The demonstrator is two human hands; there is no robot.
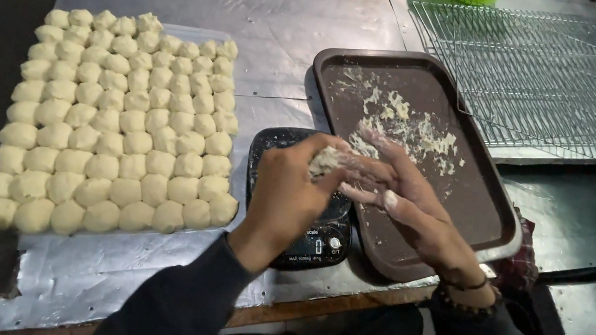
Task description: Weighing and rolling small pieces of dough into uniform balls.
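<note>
While both hands meet above the black scale (pixel 303 236), the dough lump (pixel 324 161) sits pinched in the left hand (pixel 286 190), fingers curled narrow around it. Right hand (pixel 396 199) touches it from the right, fingers loosely extended, holding nothing itself, over the brown tray (pixel 483 205). No clear long axis.

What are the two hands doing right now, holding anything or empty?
Left hand: closed around a small lump of dough, above the black scale.
Right hand: open, fingers flat, touching that same lump; it grips nothing itself.
</note>
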